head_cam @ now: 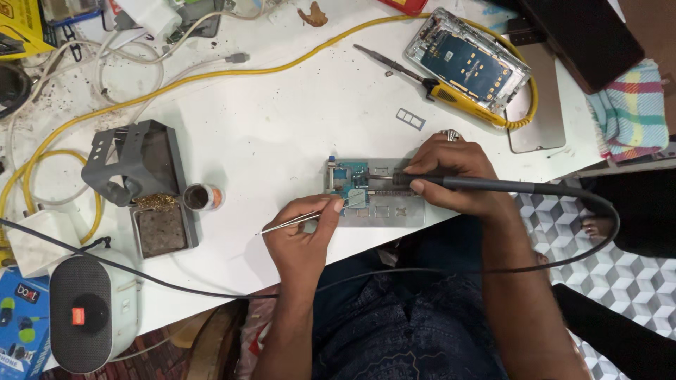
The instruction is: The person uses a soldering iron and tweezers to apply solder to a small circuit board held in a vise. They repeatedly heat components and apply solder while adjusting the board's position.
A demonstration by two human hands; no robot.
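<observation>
My left hand (301, 232) pinches thin metal tweezers (292, 223), their tips pointing right onto a blue circuit board (350, 184). The board is clamped in a grey metal holder (384, 209) near the table's front edge. My right hand (454, 172) grips a black soldering iron (479, 184) like a pen, its tip resting over the board's middle. The iron's black cable (598, 243) loops off to the right and back under my arms.
A grey iron stand (134, 169) with sponge tray and a small flux jar (202, 197) sit left. An opened phone body (468, 60), yellow-handled screwdriver (436, 88), card tray (410, 118) and yellow cable (211, 74) lie behind. A speaker (88, 313) is front left.
</observation>
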